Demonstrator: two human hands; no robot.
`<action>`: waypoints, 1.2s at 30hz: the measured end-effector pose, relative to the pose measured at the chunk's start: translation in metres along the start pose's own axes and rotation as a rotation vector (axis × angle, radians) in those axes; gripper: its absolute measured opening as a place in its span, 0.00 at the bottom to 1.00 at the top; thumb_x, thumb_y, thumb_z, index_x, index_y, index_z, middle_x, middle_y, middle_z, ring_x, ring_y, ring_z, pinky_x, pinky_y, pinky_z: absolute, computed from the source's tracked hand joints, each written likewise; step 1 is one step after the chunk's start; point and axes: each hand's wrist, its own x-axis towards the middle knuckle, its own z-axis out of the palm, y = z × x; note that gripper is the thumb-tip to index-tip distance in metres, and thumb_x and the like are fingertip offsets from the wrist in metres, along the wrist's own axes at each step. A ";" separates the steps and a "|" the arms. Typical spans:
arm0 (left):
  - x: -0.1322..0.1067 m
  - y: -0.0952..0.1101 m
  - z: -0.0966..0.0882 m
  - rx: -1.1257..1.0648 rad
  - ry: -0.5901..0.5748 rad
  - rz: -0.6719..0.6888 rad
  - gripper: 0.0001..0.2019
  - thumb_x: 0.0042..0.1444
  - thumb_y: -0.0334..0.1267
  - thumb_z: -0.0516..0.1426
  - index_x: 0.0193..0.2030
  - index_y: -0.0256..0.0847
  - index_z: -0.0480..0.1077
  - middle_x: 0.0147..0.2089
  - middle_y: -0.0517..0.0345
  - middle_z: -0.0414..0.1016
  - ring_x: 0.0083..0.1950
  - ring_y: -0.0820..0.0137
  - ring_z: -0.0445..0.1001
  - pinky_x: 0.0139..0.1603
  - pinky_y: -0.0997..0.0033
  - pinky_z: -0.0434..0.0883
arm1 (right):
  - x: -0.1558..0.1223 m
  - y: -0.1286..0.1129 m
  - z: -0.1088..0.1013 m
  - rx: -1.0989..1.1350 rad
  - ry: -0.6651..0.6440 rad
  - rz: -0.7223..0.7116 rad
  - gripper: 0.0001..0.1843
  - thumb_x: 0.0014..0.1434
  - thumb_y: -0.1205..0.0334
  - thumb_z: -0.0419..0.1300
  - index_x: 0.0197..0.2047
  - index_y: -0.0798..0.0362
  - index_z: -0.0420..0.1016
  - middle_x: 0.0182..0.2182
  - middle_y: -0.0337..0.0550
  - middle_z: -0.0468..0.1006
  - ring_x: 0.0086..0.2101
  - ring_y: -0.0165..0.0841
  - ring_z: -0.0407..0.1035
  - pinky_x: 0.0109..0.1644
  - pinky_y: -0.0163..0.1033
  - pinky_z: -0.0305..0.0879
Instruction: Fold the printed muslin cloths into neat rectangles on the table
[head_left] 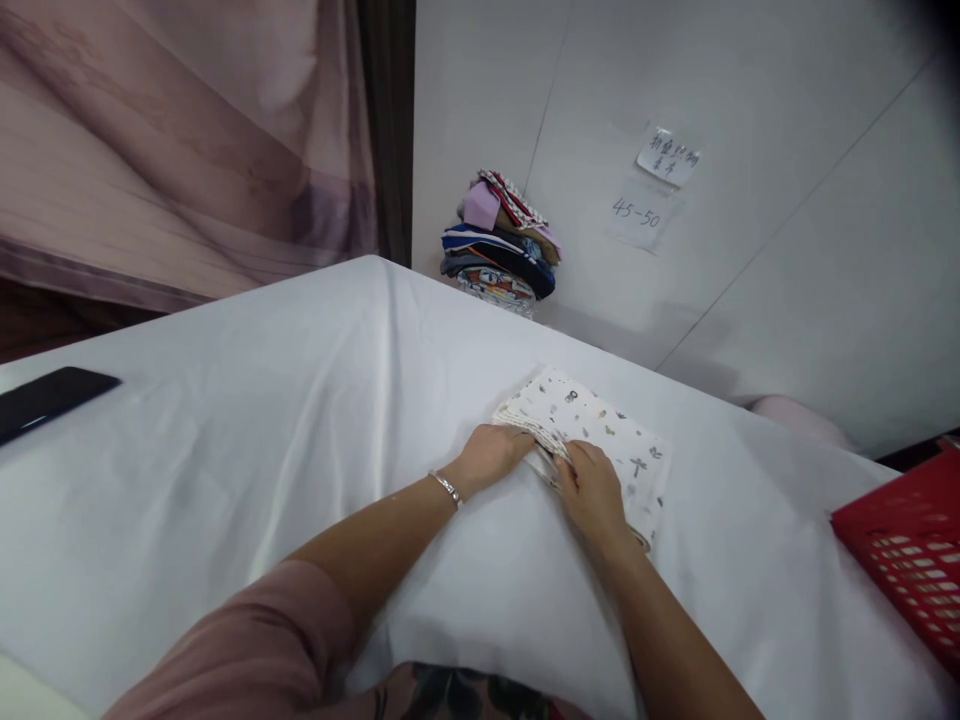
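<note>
A folded white cloth [607, 430] printed with small grey and brown motifs lies on the white-covered table [315, 430] in front of me. Its near left edge shows several stacked layers. My left hand [495, 455], a silver bracelet at the wrist, grips that layered edge from the left. Close beside it, my right hand [592, 490] holds the same edge, with thumb and fingers around the layers. The fingertips of both hands are partly hidden in the folds.
Beyond the far table edge a pile of folded clothes [502, 245] stands by the wall. A red plastic basket [907, 540] sits at the right edge, a dark flat device [56, 400] at the left. Paper notes [637, 210] hang on the wall; a pinkish curtain [187, 130] hangs at upper left.
</note>
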 end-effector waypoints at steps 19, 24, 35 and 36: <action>-0.005 -0.010 -0.005 -0.103 -0.097 0.068 0.09 0.57 0.39 0.52 0.43 0.48 0.70 0.38 0.62 0.76 0.39 0.70 0.73 0.34 0.75 0.63 | -0.002 0.002 0.004 -0.054 -0.062 -0.037 0.13 0.62 0.60 0.48 0.44 0.53 0.69 0.42 0.48 0.73 0.42 0.40 0.64 0.46 0.44 0.58; -0.005 -0.012 -0.005 -0.100 -0.120 0.086 0.10 0.57 0.39 0.53 0.45 0.48 0.70 0.39 0.62 0.76 0.39 0.69 0.74 0.34 0.74 0.63 | -0.002 0.001 0.002 -0.032 -0.066 -0.020 0.12 0.62 0.60 0.48 0.43 0.53 0.69 0.41 0.47 0.73 0.42 0.40 0.63 0.45 0.43 0.59; -0.002 -0.009 -0.003 -0.047 -0.109 0.027 0.11 0.61 0.37 0.48 0.36 0.43 0.71 0.33 0.61 0.76 0.33 0.71 0.72 0.30 0.75 0.61 | -0.003 0.001 0.002 -0.055 -0.088 -0.039 0.12 0.61 0.57 0.51 0.44 0.53 0.69 0.43 0.47 0.72 0.43 0.39 0.63 0.48 0.43 0.58; -0.002 -0.008 -0.004 -0.025 -0.113 0.017 0.11 0.61 0.37 0.48 0.35 0.43 0.71 0.33 0.61 0.76 0.33 0.71 0.72 0.30 0.75 0.61 | -0.003 0.001 0.002 -0.064 -0.091 -0.049 0.13 0.60 0.56 0.53 0.45 0.54 0.69 0.44 0.47 0.72 0.44 0.40 0.63 0.49 0.44 0.58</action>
